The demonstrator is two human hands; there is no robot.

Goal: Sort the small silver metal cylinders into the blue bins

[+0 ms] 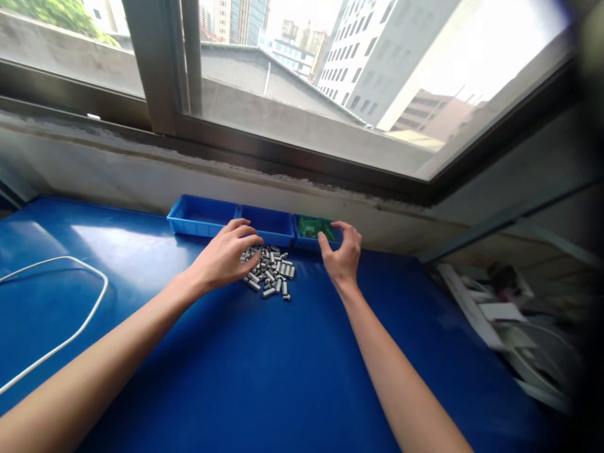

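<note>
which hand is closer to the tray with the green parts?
Right. The right hand hovers at the front edge of the green-parts tray; the left hand rests on the pile of small metal pieces, one tray over.

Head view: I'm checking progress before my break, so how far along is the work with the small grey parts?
Early, it seems. The grey parts lie heaped on the blue table; the left bin and middle bin look empty. The left hand rests on the heap, and the right hand is at the bin with green pieces. The heap remains.
</note>
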